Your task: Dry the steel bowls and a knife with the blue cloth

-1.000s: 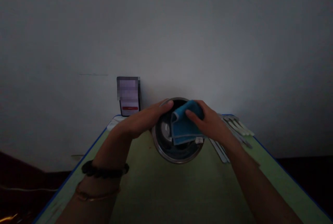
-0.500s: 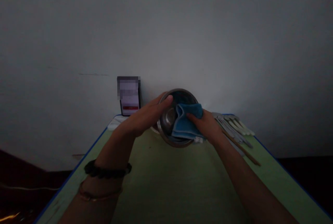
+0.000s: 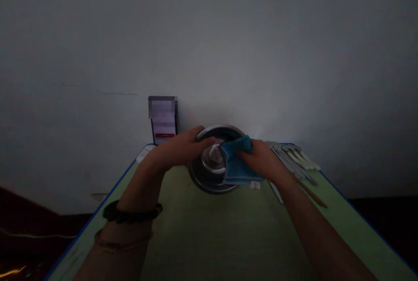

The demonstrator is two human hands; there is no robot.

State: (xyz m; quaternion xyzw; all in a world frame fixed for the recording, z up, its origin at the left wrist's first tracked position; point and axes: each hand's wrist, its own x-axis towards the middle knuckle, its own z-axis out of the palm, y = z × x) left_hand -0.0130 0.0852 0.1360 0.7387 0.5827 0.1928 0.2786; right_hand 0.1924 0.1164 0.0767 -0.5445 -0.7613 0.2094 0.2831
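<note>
Left hand apparently clamps a metal bowl while right hand pinches a blue cloth over it.

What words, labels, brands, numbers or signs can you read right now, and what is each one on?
None can be read.
White tag on the blue cloth: markings too small and blurred.
Phone screen: upper part pixelated, the rest too blurred.
Red bar on that screen: any lettering too small.
</note>
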